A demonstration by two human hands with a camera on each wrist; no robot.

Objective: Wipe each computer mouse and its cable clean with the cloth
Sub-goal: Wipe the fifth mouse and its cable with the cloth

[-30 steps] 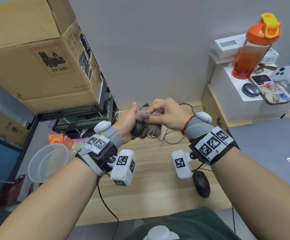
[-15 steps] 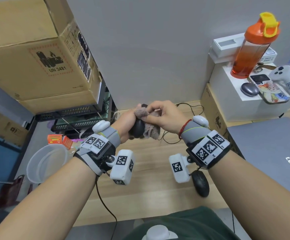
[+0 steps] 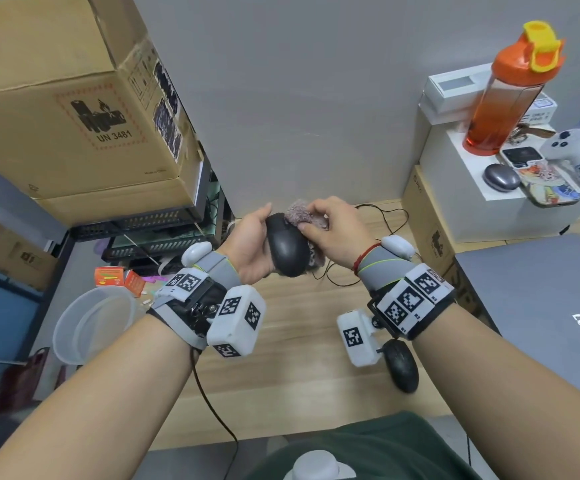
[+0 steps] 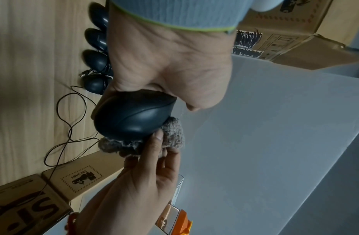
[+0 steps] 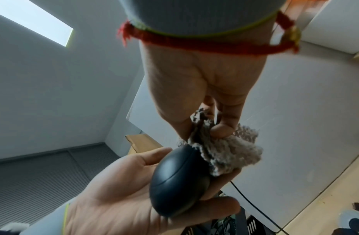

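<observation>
My left hand grips a black wired mouse above the far middle of the wooden desk, with its smooth back turned toward me. My right hand pinches a fuzzy grey-brown cloth and presses it against the mouse's far end and right side. The wrist views show the mouse in my left palm with the cloth bunched at its tip. Its thin black cable loops on the desk behind my hands. Another black mouse lies under my right wrist.
Several more black mice lie in a row on the desk. Large cardboard boxes and black trays stand at left, a clear plastic tub below them. At right are a closed Lenovo laptop, a white box with an orange bottle.
The mouse has been turned in my left hand, so more of its black back shows. The cloth moved from over the mouse toward its far end and right side.
</observation>
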